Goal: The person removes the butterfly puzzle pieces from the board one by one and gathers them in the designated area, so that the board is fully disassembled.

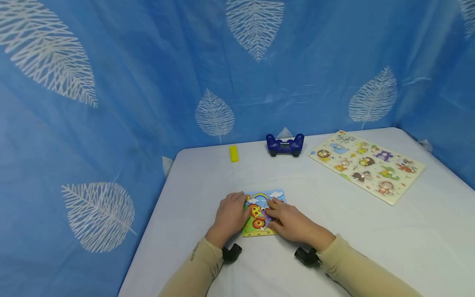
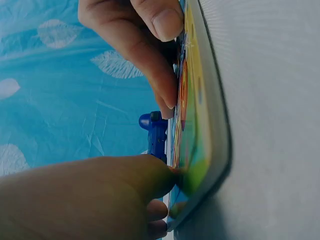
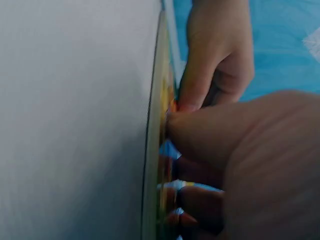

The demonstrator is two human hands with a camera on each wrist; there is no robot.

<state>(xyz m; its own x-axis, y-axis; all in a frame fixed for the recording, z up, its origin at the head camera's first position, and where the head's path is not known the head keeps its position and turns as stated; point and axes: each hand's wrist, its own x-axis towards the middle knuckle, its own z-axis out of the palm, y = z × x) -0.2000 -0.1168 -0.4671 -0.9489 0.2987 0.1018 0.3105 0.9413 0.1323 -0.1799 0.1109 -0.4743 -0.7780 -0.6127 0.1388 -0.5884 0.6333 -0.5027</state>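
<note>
A small square picture puzzle (image 1: 258,234) with a butterfly, rainbow and clouds lies flat on the table in the head view. My left hand (image 1: 230,214) rests on its left side, thumb on the picture and fingers near the far left corner. From the right, my right hand (image 1: 291,220) touches the picture with thumb and fingertips spread, covering part of it. Seen low from the left wrist, the puzzle's edge (image 2: 212,115) lies on the cloth beneath both hands. In the right wrist view the thumb (image 3: 200,130) meets the surface; whether a loose piece lies under those fingers is hidden.
A yellow block (image 1: 234,154) and a dark blue game controller (image 1: 285,145) stand near the table's back edge. At the right lies a large animal puzzle board (image 1: 393,200). Blue leaf-patterned curtain (image 1: 148,82) hangs behind the white table (image 1: 193,185).
</note>
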